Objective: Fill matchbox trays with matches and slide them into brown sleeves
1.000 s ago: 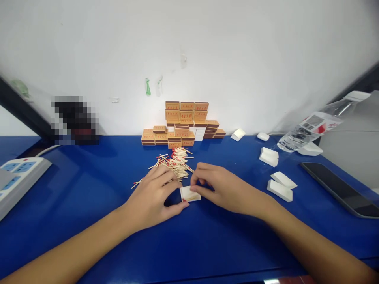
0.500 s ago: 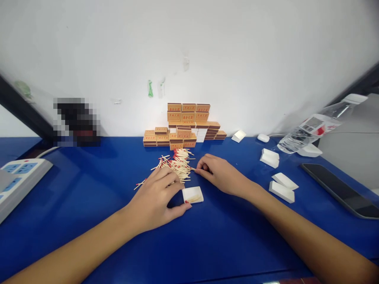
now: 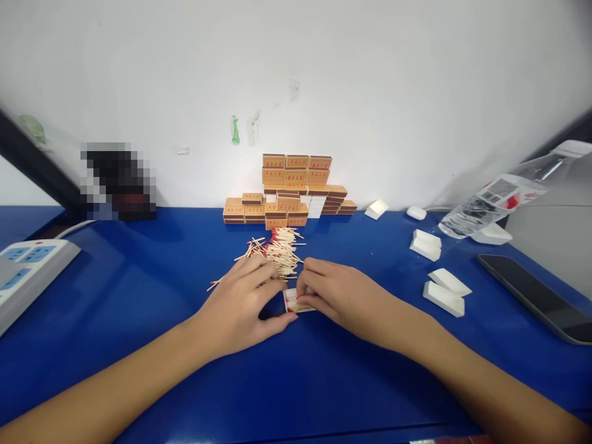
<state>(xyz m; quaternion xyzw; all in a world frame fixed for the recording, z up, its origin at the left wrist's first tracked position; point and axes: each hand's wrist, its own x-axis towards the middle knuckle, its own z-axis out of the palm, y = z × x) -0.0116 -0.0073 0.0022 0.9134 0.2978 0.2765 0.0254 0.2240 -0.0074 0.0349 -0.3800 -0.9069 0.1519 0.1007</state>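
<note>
A small white matchbox tray [image 3: 290, 293] lies on the blue table with a few red-tipped matches in it. My left hand [image 3: 245, 302] grips the tray's left end, thumb on the near side and forefinger on the far side. Over the tray's right part is my right hand [image 3: 346, 293], its fingertips pinched together on a match that they mostly hide. Just beyond both hands spreads a loose heap of matches [image 3: 283, 250], partly covered by my left fingers.
Stacked matchboxes [image 3: 296, 177] stand against the wall behind the heap. Several white trays [image 3: 444, 299], a phone [image 3: 531, 296], a leaning plastic bottle [image 3: 499, 194] and a white rounded case [image 3: 416, 213] are on the right. A power strip [image 3: 37, 271] sits at the left.
My right hand has moved from the right edge of the match heap, toward me and left, to the tray, bringing a match. My left hand stays on the tray.
</note>
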